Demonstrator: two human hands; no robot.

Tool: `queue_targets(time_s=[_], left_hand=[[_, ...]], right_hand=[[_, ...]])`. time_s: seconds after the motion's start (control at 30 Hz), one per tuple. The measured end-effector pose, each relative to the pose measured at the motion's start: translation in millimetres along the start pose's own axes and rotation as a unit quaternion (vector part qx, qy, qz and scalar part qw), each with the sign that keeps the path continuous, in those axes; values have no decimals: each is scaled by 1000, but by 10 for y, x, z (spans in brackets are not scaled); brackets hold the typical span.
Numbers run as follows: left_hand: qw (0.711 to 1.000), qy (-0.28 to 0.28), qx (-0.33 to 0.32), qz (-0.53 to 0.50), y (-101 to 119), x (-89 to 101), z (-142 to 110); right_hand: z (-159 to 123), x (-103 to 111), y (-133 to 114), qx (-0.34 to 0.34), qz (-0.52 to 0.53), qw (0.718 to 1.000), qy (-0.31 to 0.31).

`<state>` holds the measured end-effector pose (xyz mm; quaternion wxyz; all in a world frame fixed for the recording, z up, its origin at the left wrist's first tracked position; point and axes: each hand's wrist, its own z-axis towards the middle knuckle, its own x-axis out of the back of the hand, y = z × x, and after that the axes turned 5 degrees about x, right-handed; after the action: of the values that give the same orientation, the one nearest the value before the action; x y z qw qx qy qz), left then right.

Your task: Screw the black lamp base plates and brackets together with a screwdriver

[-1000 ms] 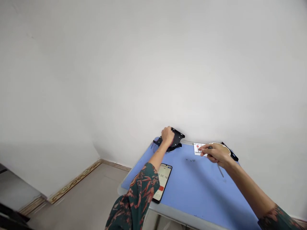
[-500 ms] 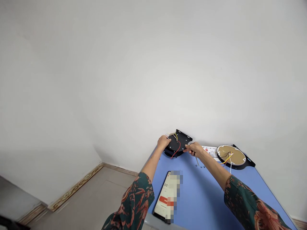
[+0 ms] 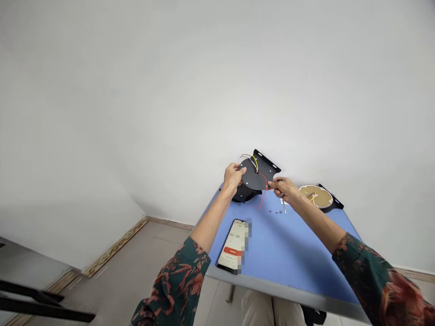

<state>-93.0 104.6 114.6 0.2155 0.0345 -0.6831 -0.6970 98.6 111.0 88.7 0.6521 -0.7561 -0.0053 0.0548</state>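
Above the table [image 3: 288, 253], black plate [image 3: 254, 177] tilted.

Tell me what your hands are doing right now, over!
Left hand gripping black mounting plate. Right hand at its red wire. Small screws lying on blue table, beside right hand.

Two hands [image 3: 234, 177], two black plates [image 3: 255, 177], one phone [image 3: 232, 244], three screws [image 3: 276, 211].

The flat black sheet-metal plate [image 3: 255, 177] looks matt and smooth — the thin red plastic-sheathed wire [image 3: 262, 198] slightly glossy, the blue tabletop [image 3: 288, 253] smooth.
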Motion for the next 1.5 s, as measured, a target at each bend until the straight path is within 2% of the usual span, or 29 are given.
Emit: queue_targets(time_s=[0.1,0.2,0.27,0.33,0.47,0.57,0.67,0.83,0.93,1.0,1.07,1.17,1.23,1.27,1.33,1.43,1.5], left_hand=[[997,-27,-21,-71,123,-108,-480],[993,-52,-22,-105,18,-284,-1071],[993,-64,-3,-101,-175,-428,-1462],[991,-89,43,-95,-422,-578,-1793],[989,-85,98,-72,-884,-841,-2167],[994,-70,79,-23,-1110,-957,-2221],[997,-53,59,21,-1240,-987,-2177],[995,-52,40,70,-1318,-941,-2065],[993,-55,22,97,-1326,-908,-2045],[991,-53,8,126,-1328,-886,-2075],[984,-28,-31,174,-1313,-860,-2133],[963,43,-123,236,-1215,-829,-2207],[955,59,-180,228,-1087,-847,-2195],[955,46,-203,212,-1012,-876,-2163],[956,-24,-231,181,-867,-976,-2058],[946,-160,-222,176,-741,-1188,-1864],[934,-213,-207,196,-743,-1314,-1764]], right_hand=[[-486,385,-76,39,-11,999,-23],[-1031,784,43,48,-46,997,-46],[-1356,1011,216,25,-67,997,-35],[-1609,1186,419,-5,-84,996,-26],[-1876,1364,745,-56,-104,993,-7],[-1918,1379,857,-72,-122,990,7],[-1891,1341,907,-64,-127,990,10],[-1784,1293,949,-59,-125,990,24],[-1735,1370,863,-46,-114,991,51],[-1728,1470,720,10,-65,995,70],[-1734,1565,532,97,13,992,77],[-1710,1599,285,225,93,967,72],[-1631,1521,216,302,100,946,60],[-1568,1460,217,332,92,937,55],[-1410,1321,277,366,67,927,52],[-1162,1154,445,382,63,921,39],[-1045,1099,560,374,79,924,22]])
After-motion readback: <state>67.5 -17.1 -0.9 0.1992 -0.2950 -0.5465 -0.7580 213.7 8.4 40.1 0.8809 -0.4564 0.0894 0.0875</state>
